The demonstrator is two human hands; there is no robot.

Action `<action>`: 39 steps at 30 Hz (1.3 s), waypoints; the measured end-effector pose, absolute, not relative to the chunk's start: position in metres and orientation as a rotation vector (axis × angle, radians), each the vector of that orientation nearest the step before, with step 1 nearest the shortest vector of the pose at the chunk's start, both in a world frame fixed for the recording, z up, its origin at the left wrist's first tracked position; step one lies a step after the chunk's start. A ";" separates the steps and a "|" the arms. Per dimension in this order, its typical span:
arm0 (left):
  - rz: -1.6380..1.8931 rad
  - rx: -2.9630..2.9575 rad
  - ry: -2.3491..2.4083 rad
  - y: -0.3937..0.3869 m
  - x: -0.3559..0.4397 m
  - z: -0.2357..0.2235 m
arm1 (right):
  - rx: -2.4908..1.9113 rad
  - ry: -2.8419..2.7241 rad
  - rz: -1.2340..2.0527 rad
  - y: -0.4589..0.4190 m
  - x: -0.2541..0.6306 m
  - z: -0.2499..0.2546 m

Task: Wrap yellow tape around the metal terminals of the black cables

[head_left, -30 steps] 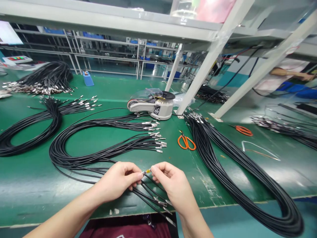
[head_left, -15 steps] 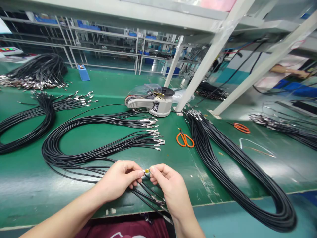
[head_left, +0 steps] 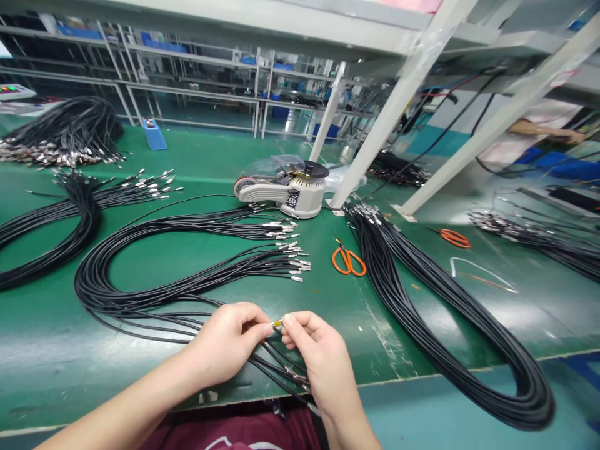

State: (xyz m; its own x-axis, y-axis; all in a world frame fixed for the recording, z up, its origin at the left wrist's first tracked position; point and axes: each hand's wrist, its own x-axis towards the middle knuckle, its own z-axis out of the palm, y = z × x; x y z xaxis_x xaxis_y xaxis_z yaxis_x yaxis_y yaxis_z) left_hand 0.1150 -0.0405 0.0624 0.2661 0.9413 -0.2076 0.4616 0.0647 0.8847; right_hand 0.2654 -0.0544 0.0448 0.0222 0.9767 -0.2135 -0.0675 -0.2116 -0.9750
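At this bench I count two hands of my own, the left (head_left: 225, 344) and the right (head_left: 323, 359), plus one tape dispenser (head_left: 285, 197), two pairs of orange-handled scissors (head_left: 348, 262), one small blue box (head_left: 155, 135) and one loose white wire loop (head_left: 473, 272). Black cable lies in six bundles (head_left: 159, 299), and the metal terminals (head_left: 295, 262) on the cable ends are too numerous to count individually. Beyond the bench I record one co-worker's forearm (head_left: 544, 130).

Orange scissors (head_left: 349, 262) near a grey tape dispenser (head_left: 300, 201) on the green workbench (head_left: 197, 169)
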 end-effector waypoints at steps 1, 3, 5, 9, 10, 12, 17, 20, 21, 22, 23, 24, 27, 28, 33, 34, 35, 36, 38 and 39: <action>0.603 1.494 1.310 -0.040 0.115 0.061 | -1.321 -1.013 1.395 -0.055 0.265 0.043; 0.591 1.322 1.222 -0.040 0.114 0.059 | -1.300 -0.966 1.434 -0.055 0.264 0.040; 0.598 1.193 1.157 -0.040 0.114 0.057 | -1.291 -0.950 1.447 -0.055 0.264 0.039; 0.608 1.219 1.163 -0.041 0.115 0.058 | -1.328 -1.116 1.452 -0.050 0.273 0.046; 0.604 1.253 1.178 -0.042 0.115 0.059 | -1.337 -1.162 1.457 -0.048 0.275 0.048; 0.594 1.333 1.218 -0.043 0.116 0.062 | -1.351 -1.219 1.456 -0.046 0.279 0.051; 0.571 1.424 1.303 -0.043 0.117 0.062 | -1.377 -1.280 1.393 -0.046 0.279 0.049; 0.563 1.397 1.305 -0.043 0.118 0.059 | -1.382 -1.289 1.391 -0.047 0.278 0.046; 0.564 1.388 1.304 -0.043 0.118 0.059 | -1.383 -1.287 1.392 -0.047 0.278 0.046; 0.566 1.381 1.302 -0.044 0.119 0.058 | -1.384 -1.285 1.391 -0.047 0.278 0.046; 0.568 1.374 1.298 -0.044 0.119 0.058 | -1.384 -1.285 1.389 -0.048 0.278 0.047; 0.569 1.365 1.294 -0.044 0.120 0.058 | -1.382 -1.286 1.387 -0.048 0.277 0.048; 0.578 1.328 1.289 -0.044 0.122 0.059 | -1.369 -1.300 1.385 -0.050 0.276 0.050; 0.586 1.314 1.289 -0.044 0.123 0.059 | -1.365 -1.303 1.387 -0.051 0.276 0.050; 0.614 1.282 1.272 -0.044 0.124 0.058 | -1.353 -1.332 1.400 -0.051 0.276 0.049; 0.600 1.285 1.265 -0.045 0.124 0.058 | -1.359 -1.346 1.416 -0.050 0.278 0.050; 0.580 1.294 1.263 -0.046 0.123 0.057 | -1.365 -1.365 1.440 -0.050 0.280 0.050; 0.560 1.317 1.265 -0.047 0.123 0.057 | -1.371 -1.389 1.465 -0.050 0.283 0.051; 0.526 1.395 1.282 -0.050 0.122 0.056 | -1.379 -1.438 1.506 -0.052 0.288 0.052; 0.522 1.445 1.293 -0.051 0.122 0.056 | -1.381 -1.458 1.515 -0.053 0.291 0.053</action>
